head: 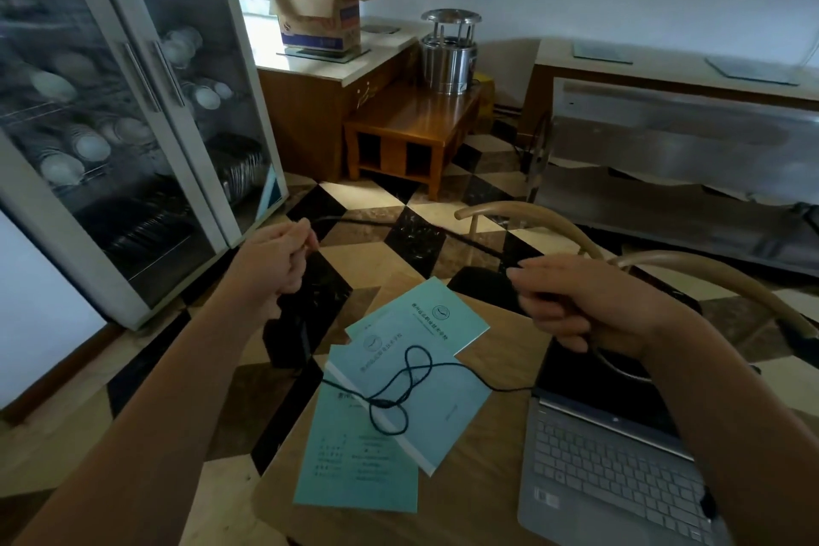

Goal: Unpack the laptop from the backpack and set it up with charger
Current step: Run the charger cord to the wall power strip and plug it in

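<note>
Meanwhile, both hands are pinching the charger cable [410, 386]: left hand [277, 262] and right hand [589, 301] fingers curling around it above the desk [478, 501], beside the open laptop [611, 470].

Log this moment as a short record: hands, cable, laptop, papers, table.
left hand: grips the black cable, raised beyond the table edge
right hand: fingers curled, apparently on the same cable
cable: slack, looped over the booklets, runs to the laptop
laptop: open, on the table's right
booklets: teal, overlapping, left of the laptop
table: wooden
</note>
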